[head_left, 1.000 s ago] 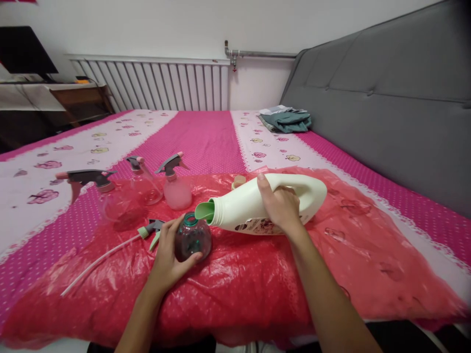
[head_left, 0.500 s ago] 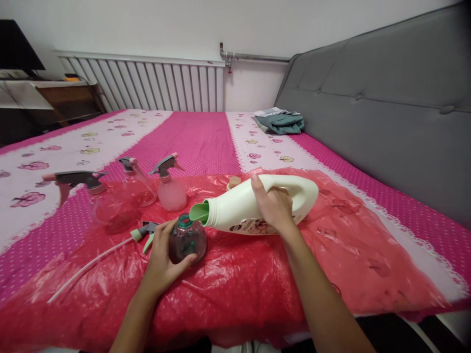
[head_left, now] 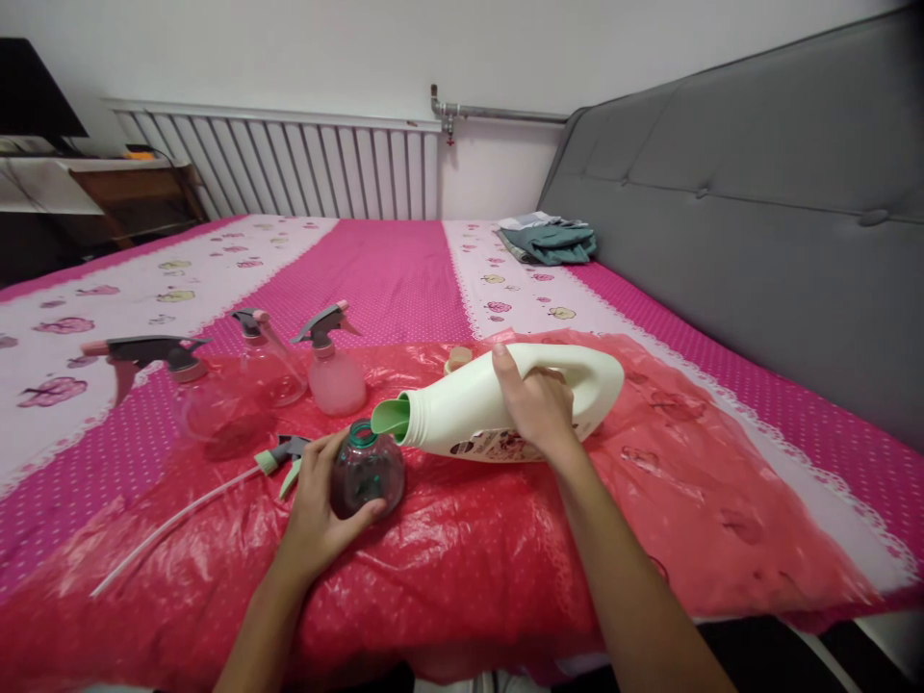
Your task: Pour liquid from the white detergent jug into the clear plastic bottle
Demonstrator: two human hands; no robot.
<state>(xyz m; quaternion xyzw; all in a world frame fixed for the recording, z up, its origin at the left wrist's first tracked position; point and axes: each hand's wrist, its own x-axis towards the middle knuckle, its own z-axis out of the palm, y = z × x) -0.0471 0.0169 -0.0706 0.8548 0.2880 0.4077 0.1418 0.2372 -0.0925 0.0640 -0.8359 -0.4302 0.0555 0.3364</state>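
Red plastic sheet [head_left: 462,568] covers the bed's near part. Left hand [head_left: 321,515] wraps the round clear bottle [head_left: 375,486] on it, fingertips partly hidden; contents hard to read. Right hand [head_left: 538,404] grips the tilted cream jug [head_left: 454,404], fingers closed through its handle, label partly covered, inside unseen; green spout [head_left: 391,421] at bottle neck, contact unclear. Loose spray head [head_left: 285,457] partly behind left hand. Beyond: three spray bottles, rightmost [head_left: 338,382] cloudy. Far back: radiator [head_left: 289,164], cut-off monitor [head_left: 33,91].
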